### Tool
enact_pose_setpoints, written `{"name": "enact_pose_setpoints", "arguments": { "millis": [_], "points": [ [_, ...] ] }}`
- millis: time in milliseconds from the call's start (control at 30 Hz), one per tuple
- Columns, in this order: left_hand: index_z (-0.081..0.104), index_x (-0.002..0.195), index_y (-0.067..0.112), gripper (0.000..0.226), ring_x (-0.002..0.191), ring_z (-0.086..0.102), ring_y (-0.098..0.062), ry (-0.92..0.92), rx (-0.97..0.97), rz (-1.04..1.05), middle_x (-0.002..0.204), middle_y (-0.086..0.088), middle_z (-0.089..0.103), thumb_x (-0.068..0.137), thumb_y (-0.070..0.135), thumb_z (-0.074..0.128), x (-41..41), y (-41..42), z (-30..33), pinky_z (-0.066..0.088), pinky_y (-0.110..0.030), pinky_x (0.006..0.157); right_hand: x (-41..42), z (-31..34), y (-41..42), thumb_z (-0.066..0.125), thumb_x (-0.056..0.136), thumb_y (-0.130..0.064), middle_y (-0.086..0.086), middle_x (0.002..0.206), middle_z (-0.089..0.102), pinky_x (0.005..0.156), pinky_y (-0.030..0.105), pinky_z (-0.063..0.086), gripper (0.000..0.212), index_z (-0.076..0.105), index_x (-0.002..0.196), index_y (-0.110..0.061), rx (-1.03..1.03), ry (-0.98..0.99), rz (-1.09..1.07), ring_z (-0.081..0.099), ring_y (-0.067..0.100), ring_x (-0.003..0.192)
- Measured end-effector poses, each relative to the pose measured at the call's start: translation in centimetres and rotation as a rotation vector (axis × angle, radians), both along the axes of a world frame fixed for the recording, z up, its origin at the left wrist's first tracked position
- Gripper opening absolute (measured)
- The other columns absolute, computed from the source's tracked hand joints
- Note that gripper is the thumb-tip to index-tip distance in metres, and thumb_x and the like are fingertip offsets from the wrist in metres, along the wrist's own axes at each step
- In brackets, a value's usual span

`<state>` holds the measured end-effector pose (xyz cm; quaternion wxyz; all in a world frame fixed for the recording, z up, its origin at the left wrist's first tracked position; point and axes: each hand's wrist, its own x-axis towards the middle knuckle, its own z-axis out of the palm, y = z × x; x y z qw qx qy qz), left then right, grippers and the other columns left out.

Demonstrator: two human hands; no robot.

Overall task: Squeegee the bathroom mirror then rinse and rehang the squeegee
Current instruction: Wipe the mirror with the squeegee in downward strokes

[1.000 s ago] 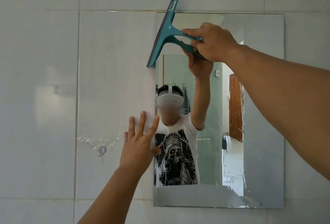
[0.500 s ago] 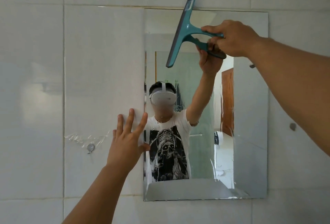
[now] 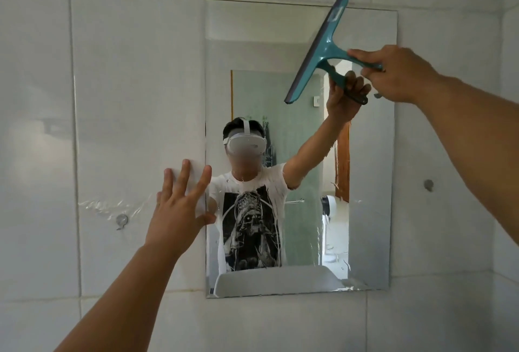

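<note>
A frameless rectangular mirror (image 3: 370,183) hangs on the white tiled wall, with streaks and water marks in its lower half. My right hand (image 3: 398,73) grips the handle of a teal squeegee (image 3: 320,48), whose blade stands near-vertical, tilted, against the upper right part of the glass, its top end at the mirror's top edge. My left hand (image 3: 179,211) lies flat with fingers spread on the wall tile at the mirror's left edge, thumb touching the glass.
A small metal hook (image 3: 122,221) on a clear adhesive pad sits on the tile left of the mirror. Another small round stud (image 3: 428,184) is on the tile to the right. A wall corner runs down the far right.
The squeegee has slid rightward across the top of the mirror, from the left edge to the right part. My left hand has stayed on the mirror's left edge.
</note>
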<state>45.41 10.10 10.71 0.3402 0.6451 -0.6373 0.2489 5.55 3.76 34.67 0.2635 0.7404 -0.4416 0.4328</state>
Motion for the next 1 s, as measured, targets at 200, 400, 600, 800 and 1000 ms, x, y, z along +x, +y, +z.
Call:
{"name": "enact_pose_setpoints", "arguments": {
  "millis": [200, 400, 600, 800, 1000],
  "points": [
    [-0.005, 0.152, 0.046, 0.103, 0.146, -0.023, -0.034, 0.021, -0.002, -0.003, 0.163, -0.001, -0.019, 0.082, 0.041, 0.07, -0.2, 0.1, 0.0, 0.013, -0.062, 0.116, -3.3, -4.0, 0.0, 0.045, 0.101, -0.026, 0.019, 0.13, 0.056, 0.092, 0.047, 0.046, 0.046, 0.038, 0.144, -0.04, 0.07, -0.135, -0.001, 0.057, 0.041, 0.11],
    [-0.008, 0.151, 0.046, 0.108, 0.145, -0.025, -0.034, 0.013, 0.009, 0.011, 0.162, -0.002, -0.021, 0.081, 0.037, 0.073, -0.5, 0.3, 0.1, 0.007, -0.061, 0.115, -2.6, -8.7, -0.3, 0.045, 0.101, -0.031, 0.011, 0.136, 0.058, 0.096, 0.048, 0.048, 0.047, 0.034, 0.146, -0.041, 0.111, -0.324, 0.018, 0.058, 0.036, 0.113],
    [-0.003, 0.153, 0.044, 0.104, 0.146, -0.022, -0.035, 0.02, -0.001, -0.003, 0.163, -0.003, -0.016, 0.082, 0.037, 0.073, -0.4, 0.2, 0.1, 0.01, -0.064, 0.114, 0.8, -12.4, -0.4, 0.038, 0.101, -0.038, 0.008, 0.123, 0.064, 0.093, 0.05, 0.052, 0.049, 0.026, 0.147, -0.043, 0.159, -0.507, 0.061, 0.063, 0.029, 0.101],
    [0.004, 0.154, 0.041, 0.097, 0.147, -0.017, -0.037, 0.031, -0.019, -0.016, 0.164, -0.006, -0.01, 0.084, 0.037, 0.071, -0.5, 0.3, 0.1, 0.012, -0.065, 0.114, 4.8, -14.3, 0.4, 0.035, 0.1, -0.038, 0.008, 0.119, 0.066, 0.095, 0.051, 0.05, 0.051, 0.023, 0.149, -0.041, 0.203, -0.697, 0.102, 0.062, 0.03, 0.104],
    [-0.002, 0.153, 0.044, 0.101, 0.147, -0.02, -0.036, 0.02, -0.011, -0.007, 0.164, -0.005, -0.014, 0.083, 0.042, 0.071, -0.2, 0.2, 0.1, 0.013, -0.065, 0.114, 10.3, -14.7, 1.6, 0.034, 0.102, -0.035, 0.007, 0.123, 0.064, 0.089, 0.044, 0.054, 0.055, 0.015, 0.153, -0.033, 0.249, -0.897, 0.181, 0.064, 0.026, 0.102]
  ]
}}
